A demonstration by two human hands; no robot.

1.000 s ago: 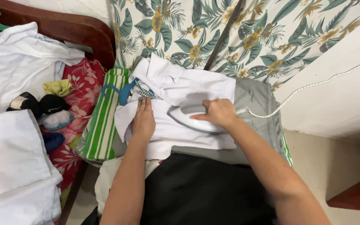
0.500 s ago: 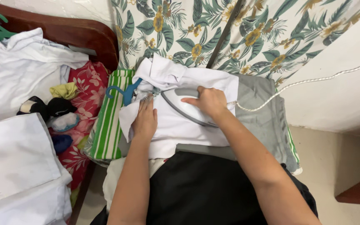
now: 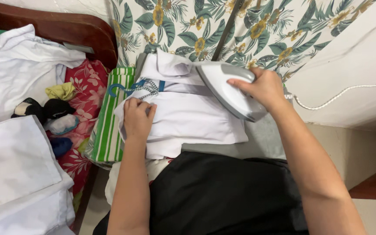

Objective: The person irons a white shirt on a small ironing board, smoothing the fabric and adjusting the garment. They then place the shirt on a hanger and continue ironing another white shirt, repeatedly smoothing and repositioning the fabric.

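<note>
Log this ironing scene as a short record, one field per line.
surface: grey ironing pad over a green-striped cloth
garment: white shirt spread flat on the pad
left hand: pressed flat on the shirt's left side
right hand: grips the iron by its handle, at the shirt's upper right corner
cord: white, runs off to the right
beside the shirt: blue hanger
left of the pad: white clothes, dark socks
backdrop: leaf-print curtain

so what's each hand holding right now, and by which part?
Right hand grips the white clothes iron by its top handle. Left hand grasps nothing; it lies flat on the white shirt, near its left edge.
</note>
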